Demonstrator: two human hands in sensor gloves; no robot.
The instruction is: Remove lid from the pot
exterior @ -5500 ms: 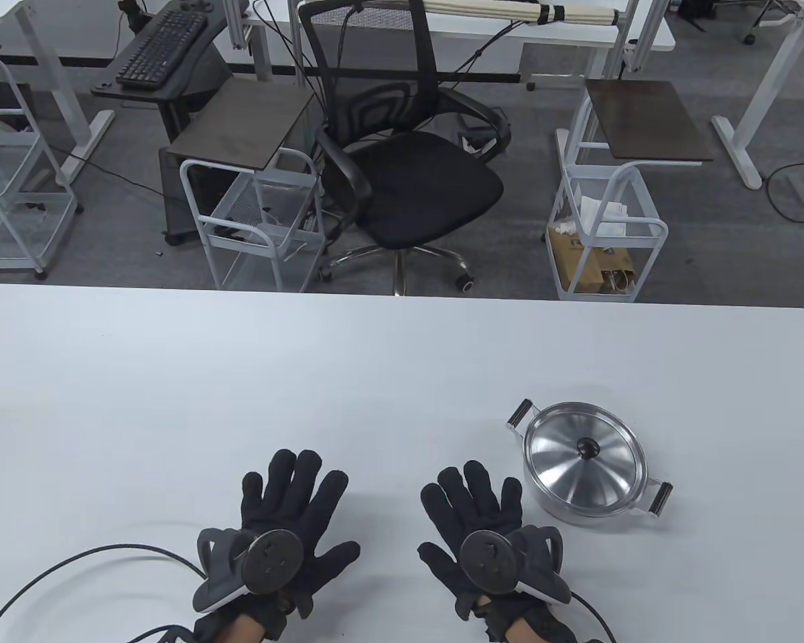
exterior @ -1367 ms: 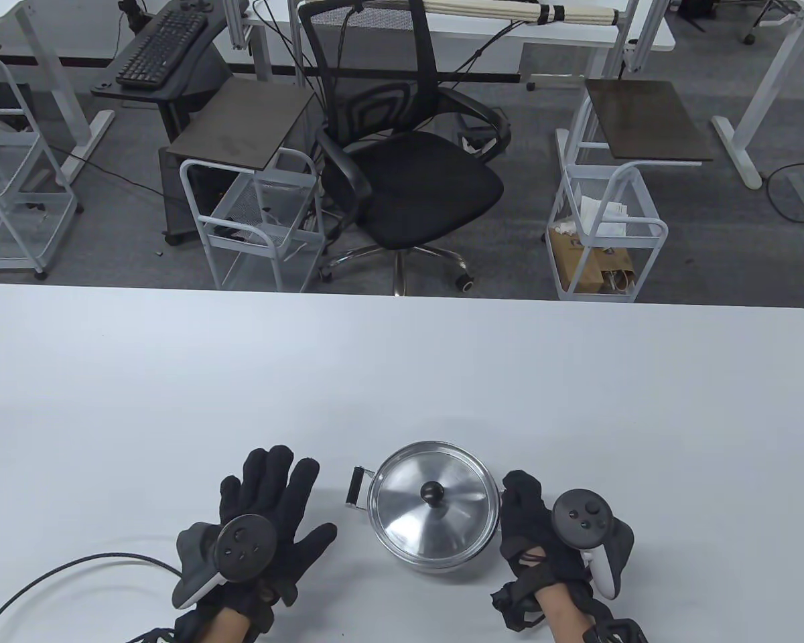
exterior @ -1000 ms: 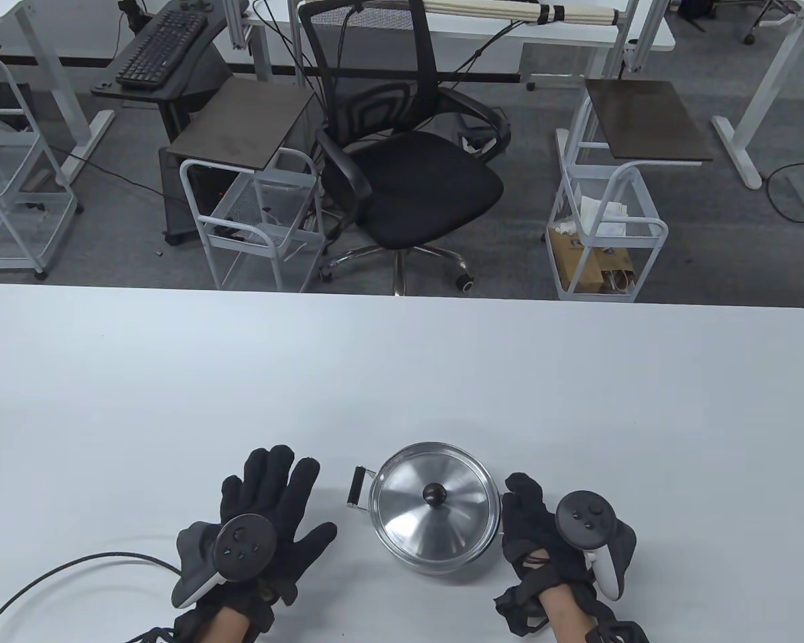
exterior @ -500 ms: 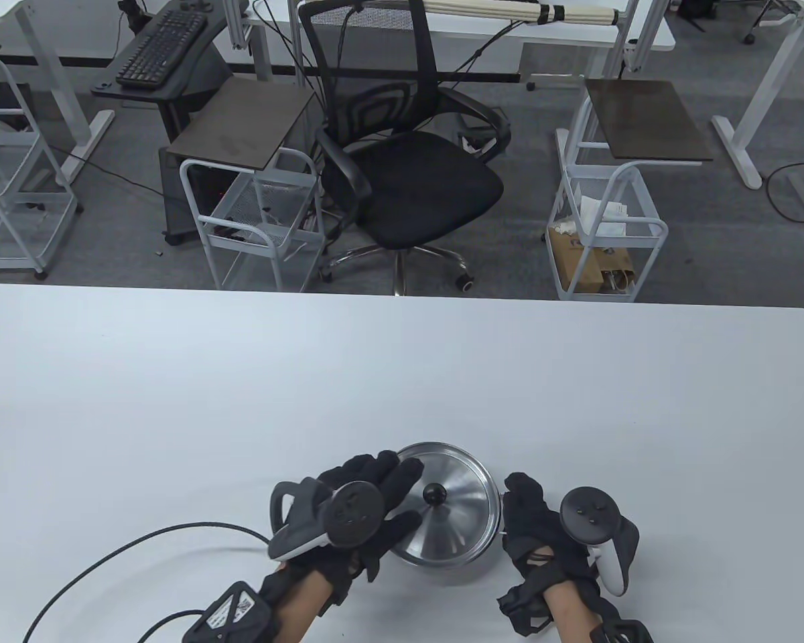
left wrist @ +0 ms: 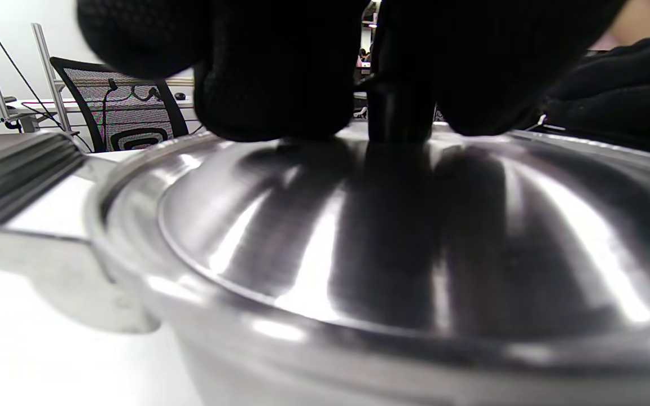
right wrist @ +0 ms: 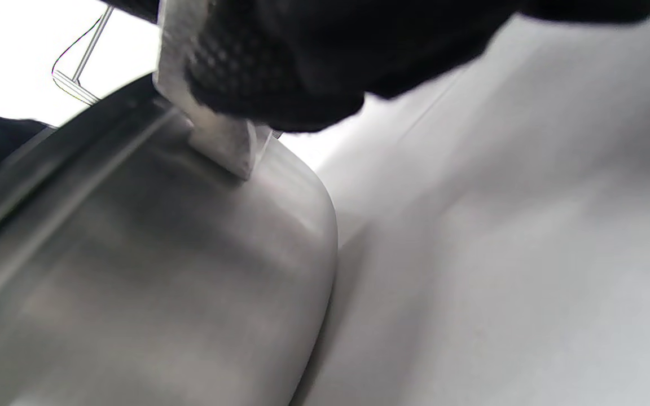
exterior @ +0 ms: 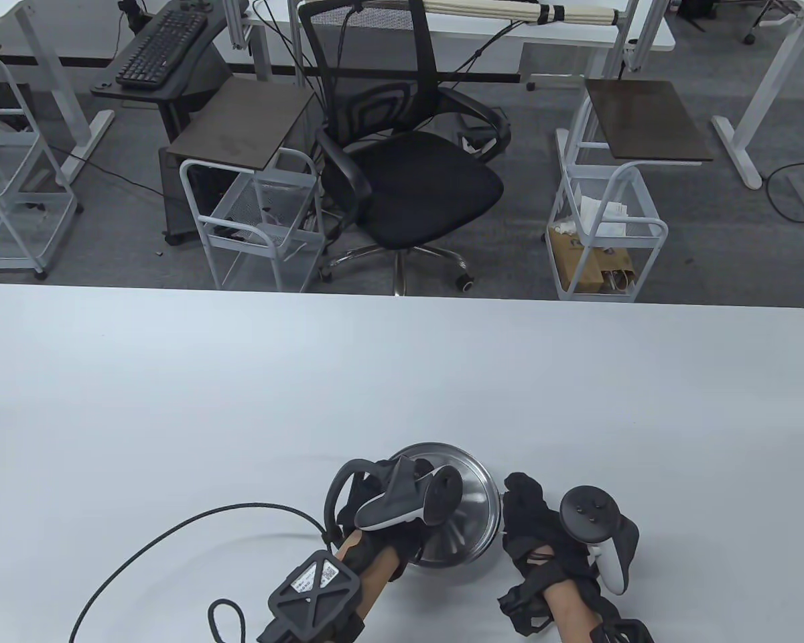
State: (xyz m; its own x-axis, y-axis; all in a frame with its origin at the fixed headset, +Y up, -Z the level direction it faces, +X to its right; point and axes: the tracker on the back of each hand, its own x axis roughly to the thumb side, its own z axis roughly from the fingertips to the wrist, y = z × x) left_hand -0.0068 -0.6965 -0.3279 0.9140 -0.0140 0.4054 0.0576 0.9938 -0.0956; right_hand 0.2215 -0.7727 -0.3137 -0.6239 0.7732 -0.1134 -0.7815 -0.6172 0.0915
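A steel pot (exterior: pixel 472 559) with a domed steel lid (exterior: pixel 469 499) stands on the white table (exterior: pixel 375 375) near its front edge. The lid sits closed on the pot in the left wrist view (left wrist: pixel 392 242). My left hand (exterior: pixel 402 509) is over the lid, and its fingers (left wrist: pixel 268 84) close around the black knob (left wrist: pixel 398 113). My right hand (exterior: pixel 536 529) grips the pot's right side handle (right wrist: pixel 212 129) beside the pot wall (right wrist: pixel 150 270). The pot's left handle (left wrist: pixel 20 169) is free.
A black cable (exterior: pixel 174 542) loops over the table left of my left arm. Beyond the far table edge stand a black office chair (exterior: pixel 402 161) and white wire carts (exterior: pixel 603 228).
My left hand has moved right from the table onto the lid and closed over the knob, hiding it in the table view. The right hand and the pot have stayed put.
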